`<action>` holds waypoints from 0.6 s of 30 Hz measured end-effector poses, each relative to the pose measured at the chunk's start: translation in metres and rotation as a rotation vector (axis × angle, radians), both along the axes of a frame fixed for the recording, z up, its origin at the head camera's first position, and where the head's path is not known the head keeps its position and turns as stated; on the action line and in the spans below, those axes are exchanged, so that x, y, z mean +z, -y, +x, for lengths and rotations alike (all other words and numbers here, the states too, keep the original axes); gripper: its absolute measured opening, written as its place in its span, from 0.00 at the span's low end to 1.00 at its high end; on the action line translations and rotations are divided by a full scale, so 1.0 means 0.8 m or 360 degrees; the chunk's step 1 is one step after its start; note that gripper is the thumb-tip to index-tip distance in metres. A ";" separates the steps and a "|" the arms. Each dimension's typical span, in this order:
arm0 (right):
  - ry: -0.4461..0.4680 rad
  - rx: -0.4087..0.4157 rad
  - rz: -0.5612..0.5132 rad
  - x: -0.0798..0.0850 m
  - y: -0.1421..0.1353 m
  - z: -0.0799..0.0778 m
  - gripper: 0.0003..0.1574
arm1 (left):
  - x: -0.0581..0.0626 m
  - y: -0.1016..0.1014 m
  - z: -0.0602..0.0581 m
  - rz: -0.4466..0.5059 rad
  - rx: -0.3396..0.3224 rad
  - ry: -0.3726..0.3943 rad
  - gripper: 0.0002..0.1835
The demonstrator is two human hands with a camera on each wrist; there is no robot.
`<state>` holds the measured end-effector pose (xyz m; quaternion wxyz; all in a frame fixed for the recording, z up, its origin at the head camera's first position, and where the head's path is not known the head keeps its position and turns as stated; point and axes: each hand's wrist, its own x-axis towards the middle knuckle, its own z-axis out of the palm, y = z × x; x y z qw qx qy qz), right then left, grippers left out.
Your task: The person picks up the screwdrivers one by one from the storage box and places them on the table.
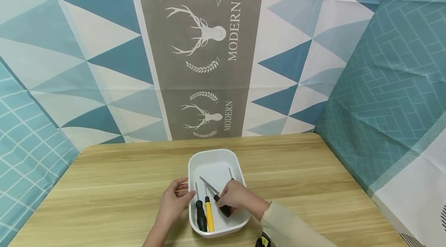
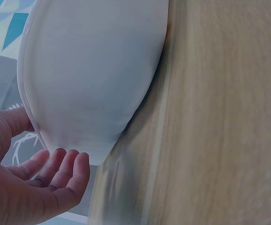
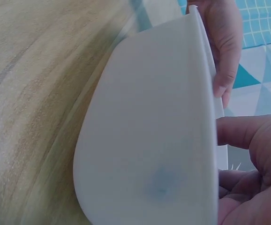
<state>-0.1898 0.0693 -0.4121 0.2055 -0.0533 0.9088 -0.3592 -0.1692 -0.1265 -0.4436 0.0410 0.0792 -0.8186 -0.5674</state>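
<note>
A white tray point(image 1: 212, 163) lies on the table with several screwdrivers inside. My left hand point(image 1: 174, 201) holds its left rim, thumb over the edge and fingers along the outer wall; the left wrist view shows the curled fingers point(image 2: 81, 171) by that wall. Reaching in over the right rim, my right hand point(image 1: 235, 196) pinches a black-handled screwdriver point(image 1: 225, 211) lying at a slant. To its left are a yellow screwdriver point(image 1: 209, 216) and another black screwdriver point(image 1: 201, 216). One more thin shaft point(image 1: 230, 172) shows beyond my right hand, its handle mostly hidden. In the right wrist view the tray wall hides the tools.
The tray stands on a wood-grain table point(image 1: 132, 185). A patterned cloth point(image 1: 209, 65) hangs behind the table's back edge. A small black and yellow object point(image 1: 263, 240) shows at the front edge of view, beside my right sleeve point(image 1: 289, 225).
</note>
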 end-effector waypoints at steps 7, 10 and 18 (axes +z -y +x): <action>0.0046 -0.0013 -0.0113 0.004 -0.001 -0.001 0.08 | 0.000 0.000 0.000 0.0006 0.0001 -0.0016 0.27; 0.0073 -0.0016 -0.0153 0.004 -0.001 -0.002 0.07 | 0.001 0.001 0.000 0.0000 0.0003 -0.0021 0.27; 0.0168 -0.0065 -0.0379 -0.002 -0.002 -0.004 0.07 | 0.002 0.000 0.004 0.0006 -0.0001 -0.0017 0.28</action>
